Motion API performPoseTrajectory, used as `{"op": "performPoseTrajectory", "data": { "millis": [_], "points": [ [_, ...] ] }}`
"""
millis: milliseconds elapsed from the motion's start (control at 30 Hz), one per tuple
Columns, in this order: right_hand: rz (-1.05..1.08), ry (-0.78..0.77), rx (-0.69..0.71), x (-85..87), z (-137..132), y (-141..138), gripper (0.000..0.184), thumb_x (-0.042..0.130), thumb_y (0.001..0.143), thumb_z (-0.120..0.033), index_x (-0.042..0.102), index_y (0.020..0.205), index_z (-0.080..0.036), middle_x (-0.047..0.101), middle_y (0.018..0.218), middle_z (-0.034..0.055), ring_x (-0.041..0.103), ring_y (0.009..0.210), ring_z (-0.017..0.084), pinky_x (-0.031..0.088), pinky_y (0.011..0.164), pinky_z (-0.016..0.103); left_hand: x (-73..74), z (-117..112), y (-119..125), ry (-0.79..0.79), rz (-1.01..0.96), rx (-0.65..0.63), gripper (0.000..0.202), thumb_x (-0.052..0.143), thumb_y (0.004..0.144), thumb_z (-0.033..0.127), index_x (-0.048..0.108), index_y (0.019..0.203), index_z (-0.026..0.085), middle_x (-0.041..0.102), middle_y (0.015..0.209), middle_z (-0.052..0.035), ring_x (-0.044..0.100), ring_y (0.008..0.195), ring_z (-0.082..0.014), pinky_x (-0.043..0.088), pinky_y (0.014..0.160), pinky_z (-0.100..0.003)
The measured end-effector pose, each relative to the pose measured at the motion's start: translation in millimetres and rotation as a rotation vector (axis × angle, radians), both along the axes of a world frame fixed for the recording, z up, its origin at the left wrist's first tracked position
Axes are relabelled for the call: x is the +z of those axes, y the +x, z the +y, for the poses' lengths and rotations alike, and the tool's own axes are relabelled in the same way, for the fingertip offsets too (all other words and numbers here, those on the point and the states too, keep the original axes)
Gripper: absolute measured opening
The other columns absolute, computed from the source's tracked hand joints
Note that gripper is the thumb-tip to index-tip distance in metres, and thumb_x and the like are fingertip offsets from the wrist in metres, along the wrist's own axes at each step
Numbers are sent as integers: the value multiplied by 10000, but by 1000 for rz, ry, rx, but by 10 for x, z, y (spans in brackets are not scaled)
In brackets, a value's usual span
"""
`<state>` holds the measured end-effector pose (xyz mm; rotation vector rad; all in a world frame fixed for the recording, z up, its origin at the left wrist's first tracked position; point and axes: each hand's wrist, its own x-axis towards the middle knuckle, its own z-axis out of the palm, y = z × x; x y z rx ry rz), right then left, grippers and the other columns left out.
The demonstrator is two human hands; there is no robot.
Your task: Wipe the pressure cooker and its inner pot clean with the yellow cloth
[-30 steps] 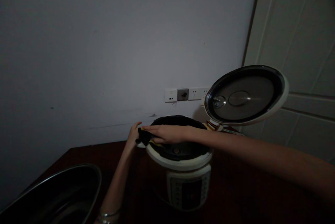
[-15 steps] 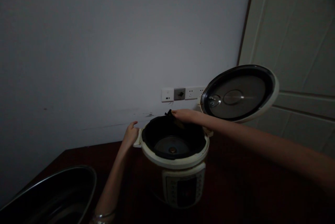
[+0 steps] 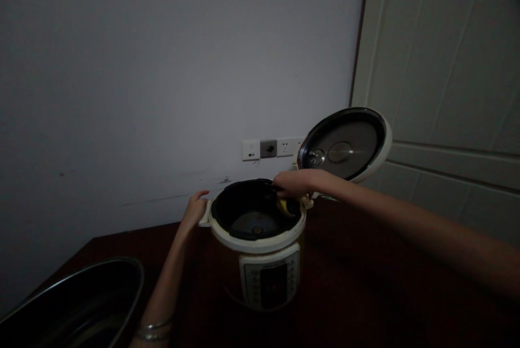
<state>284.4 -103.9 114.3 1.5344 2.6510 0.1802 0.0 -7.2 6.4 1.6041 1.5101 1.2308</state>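
An electric pressure cooker (image 3: 258, 245) with a white rim and a front control panel stands on the dark red table, its lid (image 3: 345, 145) raised at the right. My left hand (image 3: 195, 212) is closed on the white side handle at the cooker's left, one finger sticking out. Inside the far right of the rim, my right hand (image 3: 298, 182) is closed on a yellow-and-dark cloth (image 3: 286, 207), pressed against the dark inner wall. Its fingertips are partly hidden. On the cooker's floor a small round centre piece (image 3: 257, 230) shows.
A large metal basin (image 3: 77, 304) stands at the lower left, near my left forearm. Wall sockets (image 3: 268, 148) sit just behind the cooker. A pale panelled door (image 3: 439, 66) rises at the right. The dark red table (image 3: 122, 239) meets the wall; the light is dim.
My right hand has moved along the cooker's inner rim from the back to the right side with the cloth, whose yellow part now shows. My left hand stays at the handle. The view has shifted slightly.
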Motion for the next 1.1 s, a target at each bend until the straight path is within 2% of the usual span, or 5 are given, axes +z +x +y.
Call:
{"op": "performPoseTrajectory", "data": {
  "millis": [267, 467, 767, 900, 1100],
  "points": [
    [203, 294, 176, 243, -57, -21, 189, 513, 811, -182, 661, 890, -98, 606, 960, 143, 580, 825, 191, 437, 773, 293, 223, -228, 41, 277, 241, 111, 458, 438, 801, 248, 508, 1221, 78, 567, 1217, -197, 524, 1141, -266, 372, 968, -377],
    [394, 244, 207, 162, -49, -31, 237, 529, 795, -184, 648, 984, -103, 674, 863, 94, 601, 750, 171, 424, 679, 257, 720, -599, 474, 503, 215, -433, 745, 657, 684, 361, 381, 1346, 165, 431, 1384, -134, 423, 1244, -232, 345, 1000, -329],
    [613, 478, 233, 20, -422, 322, 415, 482, 841, -227, 506, 1238, -107, 611, 1164, 143, 592, 1004, 203, 448, 840, 318, 1147, -231, 1145, 222, 507, -462, 313, 624, 665, 345, 675, 825, 80, 662, 741, -53, 611, 719, -199, 445, 624, -266],
    [723, 531, 10, -259, -834, 545, 304, 431, 860, -241, 628, 1055, -115, 688, 957, 117, 643, 839, 193, 469, 764, 308, 1254, 57, 1319, 402, 723, -64, 325, 558, 740, 320, 625, 950, 80, 665, 913, -150, 611, 874, -250, 447, 693, -286],
    [656, 172, -290, -1079, -1185, 636, 305, 421, 841, -224, 689, 954, -135, 704, 926, 122, 656, 841, 229, 479, 768, 330, 923, 129, 1936, 430, 869, -530, 322, 529, 778, 219, 561, 1061, 71, 644, 1048, -174, 614, 895, -224, 450, 760, -288]
  ]
}}
